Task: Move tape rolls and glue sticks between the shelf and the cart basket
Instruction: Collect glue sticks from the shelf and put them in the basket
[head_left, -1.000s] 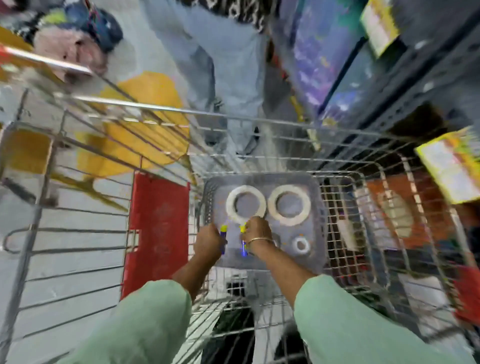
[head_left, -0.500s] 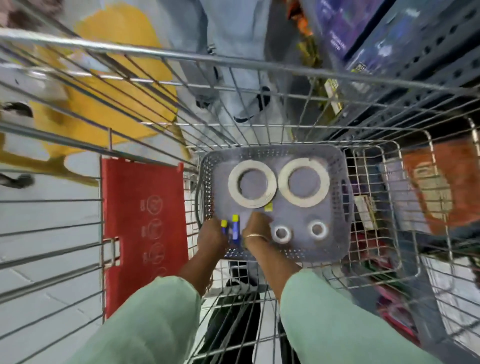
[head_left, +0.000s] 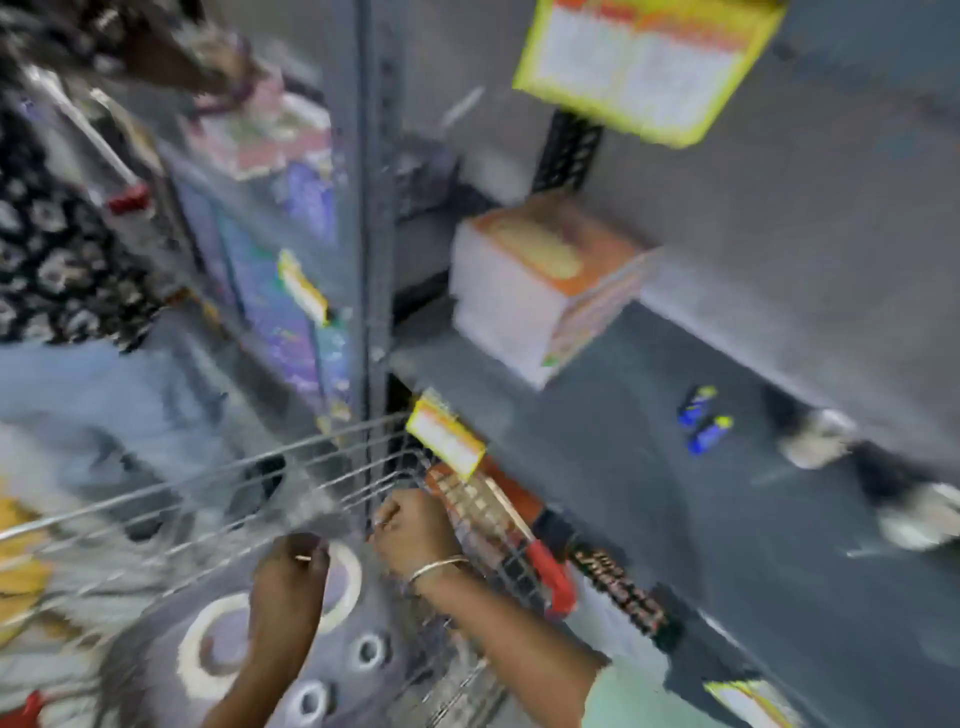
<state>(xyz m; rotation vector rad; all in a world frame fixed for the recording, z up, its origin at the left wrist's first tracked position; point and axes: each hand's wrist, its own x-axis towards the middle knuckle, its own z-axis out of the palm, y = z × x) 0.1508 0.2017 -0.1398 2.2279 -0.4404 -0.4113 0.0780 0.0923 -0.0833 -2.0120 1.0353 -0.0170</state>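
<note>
The view is motion-blurred. A grey plastic basket (head_left: 337, 670) in the wire cart (head_left: 208, 480) holds two large white tape rolls (head_left: 200, 654) (head_left: 345, 582) and two small ones (head_left: 369, 649) (head_left: 310, 699). My left hand (head_left: 288, 597) hovers over the basket, fingers curled, with a thin yellow tip showing at the knuckles like a glue stick cap. My right hand (head_left: 415, 535), with a bangle on its wrist, is a fist at the cart's right rim; its contents are hidden. Two blue glue sticks (head_left: 704, 421) lie on the dark shelf (head_left: 597, 467).
An orange and white box (head_left: 540, 280) stands at the shelf's back left. Blurred pale objects (head_left: 815, 436) lie at its right. A yellow price tag (head_left: 444, 441) hangs on the shelf edge. A person in a patterned top (head_left: 52, 249) stands at the left beyond the cart.
My head has swung right and up from the basket to the shelf. Both hands have lifted from the basket's near edge toward the cart's right rim.
</note>
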